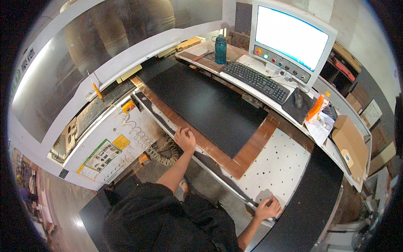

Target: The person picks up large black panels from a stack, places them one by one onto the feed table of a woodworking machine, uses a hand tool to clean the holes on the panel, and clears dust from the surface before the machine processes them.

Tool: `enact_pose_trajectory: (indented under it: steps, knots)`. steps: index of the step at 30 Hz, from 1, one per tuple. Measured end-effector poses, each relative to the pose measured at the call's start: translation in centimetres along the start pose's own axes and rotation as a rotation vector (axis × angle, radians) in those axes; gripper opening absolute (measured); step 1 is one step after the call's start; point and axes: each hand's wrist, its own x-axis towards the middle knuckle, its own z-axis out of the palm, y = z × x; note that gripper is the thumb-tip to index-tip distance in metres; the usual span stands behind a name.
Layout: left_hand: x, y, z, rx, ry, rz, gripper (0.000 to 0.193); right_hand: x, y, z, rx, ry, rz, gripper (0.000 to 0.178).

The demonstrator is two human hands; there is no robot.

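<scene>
A black rectangular panel (205, 111) lies on a larger brown board (252, 157), whose border shows along the panel's near and right sides. My left hand (184, 140) rests at the board's near edge, fingers loosely bent, holding nothing I can see. Farther right, my right hand (268, 207) is at the near edge of a white perforated table (273, 168). Its fingers are slightly curled and apart, with nothing visible in them. Whether its fingertips touch the surface I cannot tell.
Beyond the panel, a shelf holds a teal bottle (220, 49), a keyboard (257, 82), a mouse (298, 100), an orange bottle (317, 107) and a cardboard piece (349, 147). A monitor (291, 35) stands behind. A coiled hose (166, 155) hangs at left. A black strip (312, 197) borders the right.
</scene>
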Motion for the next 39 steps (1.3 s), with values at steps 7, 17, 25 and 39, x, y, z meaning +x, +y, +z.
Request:
enact_pose_trajectory:
  steps: [7,17,25,39]
  knots:
    - [0.02,0.09,-0.26,-0.02,-0.016,0.002,0.02,0.07,-0.36,-0.07,-0.003,0.004,-0.004,0.011]
    - [-0.07,0.12,-0.19,0.005,0.038,0.049,0.017,0.14,-0.34,-0.06,-0.004,-0.01,-0.006,0.011]
    - [0.02,-0.29,0.14,0.026,0.037,0.056,0.018,-0.14,0.15,0.19,-0.014,-0.03,0.008,0.012]
    - [-0.04,0.07,-0.11,0.03,0.008,0.003,0.019,-0.15,0.11,0.17,0.025,-0.031,0.016,0.015]
